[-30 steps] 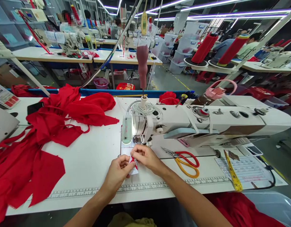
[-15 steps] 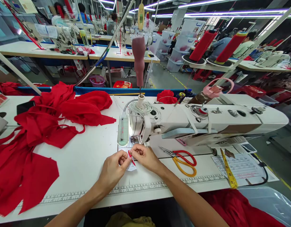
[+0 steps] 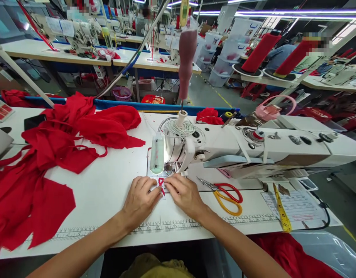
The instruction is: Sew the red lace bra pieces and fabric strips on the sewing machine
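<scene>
A narrow red ribbon point(image 3: 161, 180), bent into a small loop with crossed tails, lies over a small white piece point(image 3: 163, 196) in front of the sewing machine's presser foot point(image 3: 168, 168). From the left, my left hand point(image 3: 140, 199) is closed, its thumb and forefinger tips on the ribbon's crossing. My right hand point(image 3: 186, 196) comes in from the other side, fingers bunched together at the ribbon's right edge and the white piece. Both hands rest low on the table. The undersides of the fingertips are hidden.
The sewing machine point(image 3: 224, 141) spans the right side. Scissors point(image 3: 224, 195) with red and yellow handles lie right of my right hand. Red fabric point(image 3: 59, 154) is heaped at left. A yellow tape measure point(image 3: 282, 210) lies over a written sheet point(image 3: 299, 208).
The ribbon has gone from a strip pinched between my fingertips to a crossed loop laid on the white piece. Both hands have turned palm-down and lowered. The camera view has shifted slightly.
</scene>
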`<act>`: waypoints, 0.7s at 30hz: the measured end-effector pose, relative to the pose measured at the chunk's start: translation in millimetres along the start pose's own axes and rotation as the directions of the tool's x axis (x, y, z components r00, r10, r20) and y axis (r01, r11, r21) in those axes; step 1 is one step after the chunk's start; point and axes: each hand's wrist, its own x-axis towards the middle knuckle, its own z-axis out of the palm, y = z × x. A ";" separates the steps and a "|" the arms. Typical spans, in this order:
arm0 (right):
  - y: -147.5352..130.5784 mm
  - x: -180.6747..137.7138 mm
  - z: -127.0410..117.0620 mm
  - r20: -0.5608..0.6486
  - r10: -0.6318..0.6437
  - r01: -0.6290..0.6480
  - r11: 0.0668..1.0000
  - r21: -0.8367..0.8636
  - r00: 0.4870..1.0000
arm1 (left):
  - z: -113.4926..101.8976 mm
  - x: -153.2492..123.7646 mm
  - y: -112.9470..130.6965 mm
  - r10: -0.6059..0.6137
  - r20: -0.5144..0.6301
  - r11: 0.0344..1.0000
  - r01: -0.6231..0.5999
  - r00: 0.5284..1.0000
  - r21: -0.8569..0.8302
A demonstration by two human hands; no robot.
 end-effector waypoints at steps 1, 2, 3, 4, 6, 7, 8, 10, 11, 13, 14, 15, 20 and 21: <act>0.3 -1.3 -1.1 0.020 -0.072 0.073 0.996 -0.046 0.997 | -0.1 0.7 -0.5 0.015 -0.008 1.000 -0.015 1.000 -0.003; 0.9 -1.9 -2.0 0.047 -0.122 0.125 0.989 -0.074 0.991 | -0.2 1.6 -1.6 0.029 -0.008 1.000 -0.029 1.000 -0.010; 1.9 -1.9 -2.6 0.068 -0.150 0.156 0.983 -0.092 0.986 | -0.4 2.9 -3.4 0.039 -0.001 0.999 -0.039 0.999 -0.022; 3.3 -1.4 -3.0 0.082 -0.166 0.174 0.979 -0.103 0.983 | -0.6 4.4 -5.8 0.045 0.010 0.998 -0.044 0.999 -0.037; 7.1 0.1 -3.4 0.097 -0.177 0.186 0.978 -0.098 0.979 | -1.0 7.5 -11.8 0.047 0.036 0.997 -0.045 0.998 -0.061; 9.2 0.9 -3.4 0.104 -0.178 0.188 0.978 -0.087 0.978 | -1.1 8.8 -14.8 0.047 0.046 0.997 -0.044 0.998 -0.066; 11.3 1.5 -3.3 0.110 -0.178 0.186 0.980 -0.071 0.978 | -1.2 9.9 -17.5 0.048 0.057 0.996 -0.044 0.997 -0.072; 14.9 2.1 -3.2 0.117 -0.164 0.170 0.985 -0.040 0.979 | -1.5 11.2 -21.7 0.046 0.088 0.996 -0.038 0.995 -0.086; 16.3 2.2 -3.1 0.122 -0.154 0.158 0.987 -0.029 0.981 | -1.7 11.3 -23.1 0.039 0.104 0.995 -0.029 0.994 -0.097; 18.2 2.4 -3.3 0.140 -0.136 0.140 0.990 -0.020 0.981 | -2.3 10.8 -24.9 0.017 0.131 0.992 0.000 0.991 -0.123; 18.6 2.6 -3.6 0.155 -0.128 0.133 0.991 -0.023 0.980 | -2.7 10.4 -25.4 0.005 0.141 0.991 0.014 0.990 -0.135; 18.8 3.0 -3.9 0.173 -0.119 0.126 0.992 -0.029 0.978 | -3.1 10.1 -25.8 -0.004 0.150 0.989 0.026 0.989 -0.145; 15.9 5.5 -4.5 0.162 -0.073 0.080 0.996 -0.038 0.984 | -4.5 8.7 -26.5 -0.022 0.188 0.986 0.052 0.982 -0.157; 14.6 5.6 -4.1 0.153 -0.067 0.073 0.997 -0.036 0.986 | -4.7 8.5 -26.4 -0.023 0.193 0.986 0.054 0.981 -0.156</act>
